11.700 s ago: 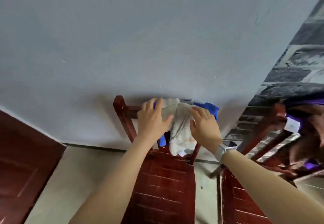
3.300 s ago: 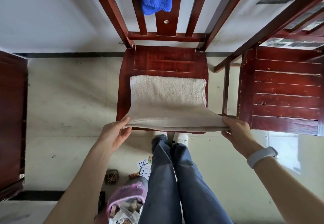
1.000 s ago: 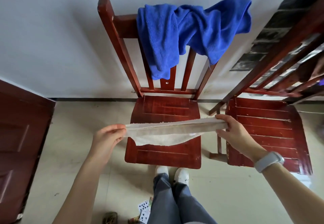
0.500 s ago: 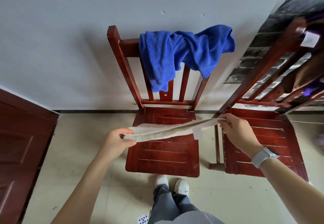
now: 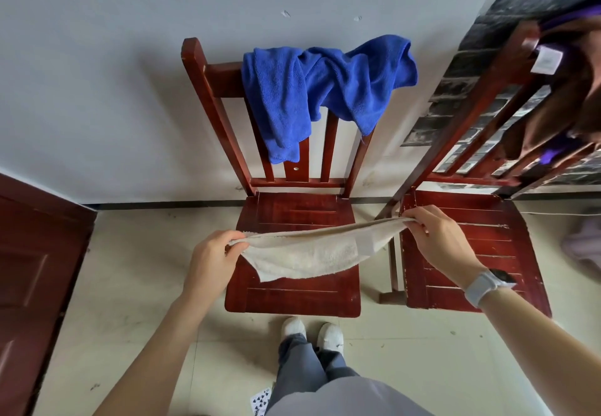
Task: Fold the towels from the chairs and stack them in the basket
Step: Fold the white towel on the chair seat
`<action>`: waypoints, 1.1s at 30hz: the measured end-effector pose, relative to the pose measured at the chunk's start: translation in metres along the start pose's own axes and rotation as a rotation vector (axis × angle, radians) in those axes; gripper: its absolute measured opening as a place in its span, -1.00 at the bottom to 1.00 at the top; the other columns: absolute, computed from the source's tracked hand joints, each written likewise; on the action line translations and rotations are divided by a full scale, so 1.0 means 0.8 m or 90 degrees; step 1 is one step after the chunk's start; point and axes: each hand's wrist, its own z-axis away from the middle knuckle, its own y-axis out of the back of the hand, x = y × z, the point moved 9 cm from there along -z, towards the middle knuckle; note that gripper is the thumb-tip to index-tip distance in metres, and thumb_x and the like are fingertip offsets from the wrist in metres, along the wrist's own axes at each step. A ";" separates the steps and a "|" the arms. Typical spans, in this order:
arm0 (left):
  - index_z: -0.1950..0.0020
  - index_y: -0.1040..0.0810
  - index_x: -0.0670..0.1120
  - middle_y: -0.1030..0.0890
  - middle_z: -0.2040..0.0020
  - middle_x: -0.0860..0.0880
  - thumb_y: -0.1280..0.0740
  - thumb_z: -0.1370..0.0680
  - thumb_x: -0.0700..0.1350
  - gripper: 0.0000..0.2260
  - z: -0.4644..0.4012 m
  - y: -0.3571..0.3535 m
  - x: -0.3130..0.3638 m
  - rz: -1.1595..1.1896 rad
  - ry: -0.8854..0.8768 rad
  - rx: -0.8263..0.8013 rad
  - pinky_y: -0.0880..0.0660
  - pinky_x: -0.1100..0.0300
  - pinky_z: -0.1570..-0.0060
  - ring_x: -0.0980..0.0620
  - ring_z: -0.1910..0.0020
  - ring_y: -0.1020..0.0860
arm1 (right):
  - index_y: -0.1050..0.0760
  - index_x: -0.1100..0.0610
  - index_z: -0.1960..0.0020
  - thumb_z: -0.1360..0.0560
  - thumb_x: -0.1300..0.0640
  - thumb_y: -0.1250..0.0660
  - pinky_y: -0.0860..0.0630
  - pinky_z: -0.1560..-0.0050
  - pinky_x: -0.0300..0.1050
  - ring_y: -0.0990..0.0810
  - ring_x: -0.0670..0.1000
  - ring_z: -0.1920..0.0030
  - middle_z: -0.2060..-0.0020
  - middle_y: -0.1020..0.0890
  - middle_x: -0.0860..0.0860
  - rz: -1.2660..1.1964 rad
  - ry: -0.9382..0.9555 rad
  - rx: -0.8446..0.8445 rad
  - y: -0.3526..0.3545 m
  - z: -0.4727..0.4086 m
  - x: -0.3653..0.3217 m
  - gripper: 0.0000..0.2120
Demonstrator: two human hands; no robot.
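Note:
I hold a cream towel (image 5: 309, 253), folded into a long strip, stretched in the air over the seat of the middle red chair (image 5: 292, 295). My left hand (image 5: 214, 259) pinches its left end and my right hand (image 5: 435, 240) pinches its right end. The towel's lower fold sags toward the seat. A blue towel (image 5: 325, 90) hangs bunched over that chair's backrest. On the right chair (image 5: 481, 253), a brown and purple towel (image 5: 566, 103) drapes over the backrest. No basket is in view.
A dark red door (image 5: 35, 269) stands at the left. A grey wall rises behind the chairs. My legs and white shoes (image 5: 312, 334) stand on the tiled floor before the middle chair. A playing card (image 5: 260, 401) lies by my feet. A pale blurred object (image 5: 585, 246) sits far right.
The folded cream towel has been lifted off the seat and is held taut between both hands. In the last half second its lower fold has dropped open a little.

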 end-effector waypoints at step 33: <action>0.03 -0.61 -0.18 -0.56 0.06 -0.06 -0.32 -0.44 -0.37 -0.82 0.003 0.023 0.007 0.051 0.039 0.042 -0.35 0.24 0.11 -0.01 0.11 -0.50 | -0.53 0.31 0.11 -0.44 0.36 -0.30 -0.36 0.10 -0.19 -0.47 0.07 0.04 0.07 -0.51 0.11 0.003 -0.006 0.013 0.002 0.005 -0.004 -0.95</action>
